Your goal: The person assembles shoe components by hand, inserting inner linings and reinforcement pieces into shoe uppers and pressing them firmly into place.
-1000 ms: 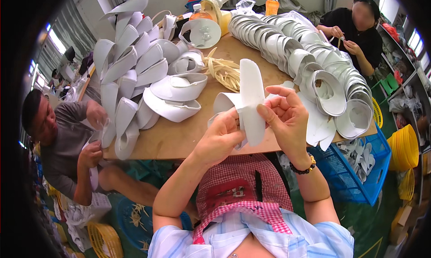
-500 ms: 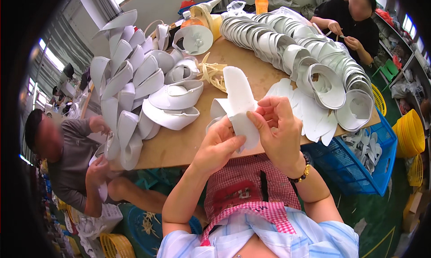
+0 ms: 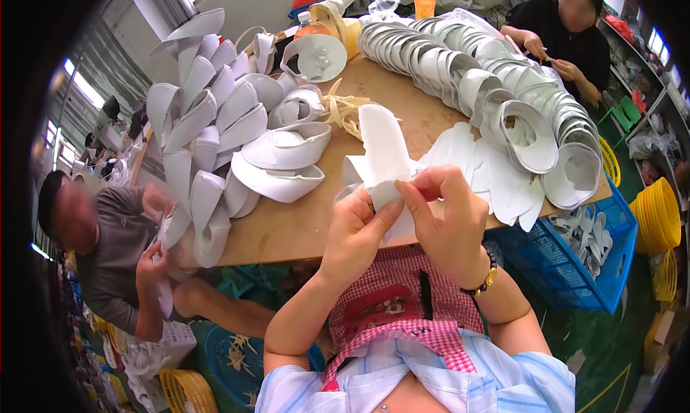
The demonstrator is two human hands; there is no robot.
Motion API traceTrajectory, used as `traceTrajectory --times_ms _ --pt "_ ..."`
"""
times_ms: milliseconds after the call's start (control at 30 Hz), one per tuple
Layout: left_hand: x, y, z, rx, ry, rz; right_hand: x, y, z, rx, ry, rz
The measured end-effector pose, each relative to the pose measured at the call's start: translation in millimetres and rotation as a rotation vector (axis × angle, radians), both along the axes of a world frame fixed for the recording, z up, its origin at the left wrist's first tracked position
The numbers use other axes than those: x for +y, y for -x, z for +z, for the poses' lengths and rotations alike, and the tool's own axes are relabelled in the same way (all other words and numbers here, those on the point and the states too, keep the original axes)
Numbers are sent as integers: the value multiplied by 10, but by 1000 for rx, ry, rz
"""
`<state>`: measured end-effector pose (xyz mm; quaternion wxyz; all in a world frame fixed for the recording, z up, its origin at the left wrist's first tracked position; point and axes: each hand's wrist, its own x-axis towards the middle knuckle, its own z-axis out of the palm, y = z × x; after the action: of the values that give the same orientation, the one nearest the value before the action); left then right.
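Observation:
Between my two hands, above the front edge of the table, is a white shoe piece (image 3: 382, 140), with a long rounded tongue standing up and a curved white band behind it. My left hand (image 3: 353, 233) is closed round its lower left side, thumb on the front. My right hand (image 3: 449, 215) pinches the middle of the same piece between thumb and forefinger, close to the left thumb. What lies under the fingertips is hidden. Just right of my right hand, flat white sole-shaped pieces (image 3: 496, 179) lie fanned out on the table (image 3: 287, 233).
Long nested rows of white shoe uppers (image 3: 467, 79) fill the back right. More white uppers (image 3: 237, 122) are heaped at left, beside tan strips (image 3: 343, 110). A blue crate (image 3: 575, 269) of white pieces stands at right. Co-workers sit at left (image 3: 108, 248) and far right (image 3: 560, 32).
My left thumb has moved up to the middle of the shoe piece, beside the right thumb. The right fingers have drawn in tighter. The table has shifted slightly in view.

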<state>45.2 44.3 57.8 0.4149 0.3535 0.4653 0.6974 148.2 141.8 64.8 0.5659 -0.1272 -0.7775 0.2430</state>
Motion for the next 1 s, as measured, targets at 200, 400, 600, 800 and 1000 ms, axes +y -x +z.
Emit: traceTrajectory --times_ms 200,400,600,800,1000 --pt "-30 193 17 83 35 -4 345 -231 426 -127 -125 -56" --pt "-260 38 -144 317 140 -175 644 -170 287 -375 410 817" --pt "-380 -27 -185 522 141 -240 641 -192 84 -555 511 785" --pt "-404 -45 61 613 279 -388 660 -266 69 -719 496 743" --pt "-340 166 94 807 296 -650 686 -333 335 -539 -147 670"
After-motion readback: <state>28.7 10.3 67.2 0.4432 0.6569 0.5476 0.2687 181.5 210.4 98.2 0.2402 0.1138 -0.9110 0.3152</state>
